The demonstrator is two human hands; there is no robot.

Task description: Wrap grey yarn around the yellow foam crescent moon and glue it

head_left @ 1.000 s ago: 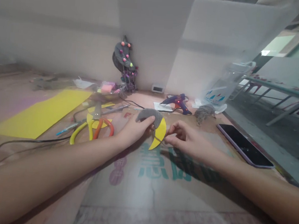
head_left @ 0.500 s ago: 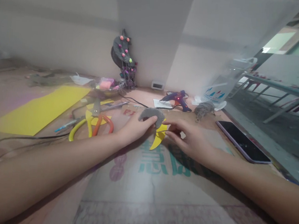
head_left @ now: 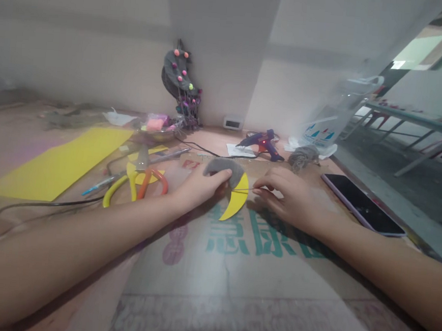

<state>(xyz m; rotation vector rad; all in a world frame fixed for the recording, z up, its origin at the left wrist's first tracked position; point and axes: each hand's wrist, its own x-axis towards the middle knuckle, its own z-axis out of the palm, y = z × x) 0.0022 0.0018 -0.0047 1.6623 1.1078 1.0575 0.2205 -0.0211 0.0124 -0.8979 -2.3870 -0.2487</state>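
My left hand (head_left: 201,185) is closed on a crescent-shaped piece (head_left: 234,192), yellow below and covered in grey yarn at its top, held just above the printed cardboard (head_left: 236,258). My right hand (head_left: 285,195) is pinched on a thin grey strand (head_left: 245,190) that runs taut from the crescent to its fingertips. The two hands are a short way apart, with the crescent between them.
Yellow and orange scissors (head_left: 137,182), a yellow sheet (head_left: 64,161), a black cable (head_left: 30,206) and a pen lie left. A blue glue gun (head_left: 263,142), a ball of grey yarn (head_left: 302,156), a phone (head_left: 361,203), a plastic bag and a decorated grey crescent (head_left: 180,78) stand behind.
My right hand has drawn the strand out to the right, away from the crescent. My left hand has kept its hold, and the yellow crescent now faces the camera more fully.
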